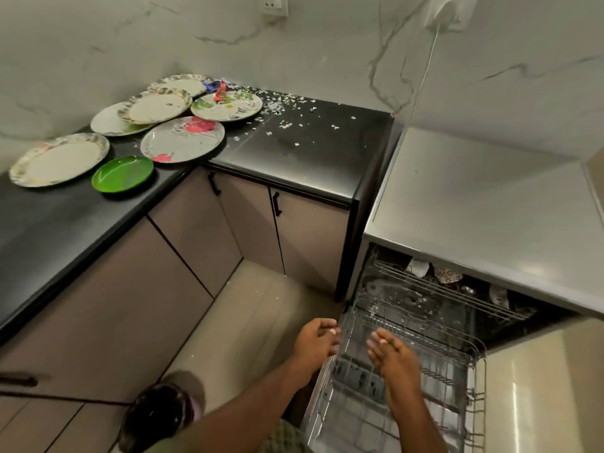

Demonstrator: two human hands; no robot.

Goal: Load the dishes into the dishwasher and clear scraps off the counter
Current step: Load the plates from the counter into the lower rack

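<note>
Plates (182, 139) far from both hands (394, 354).

We take the lower rack (408, 371) as our mark. It is pulled out over the open door with bare wire floor, open from above. Just behind and above it, the upper rack (451, 292) and the grey dishwasher top (490, 207) roof the inner part. Left of it, the floor (248, 322) lies open up to the cabinet doors (196, 243). Farther up left, plates (183, 138) crowd the counter's corner; scraps (284, 112) litter the stretch nearer the rack.
</note>
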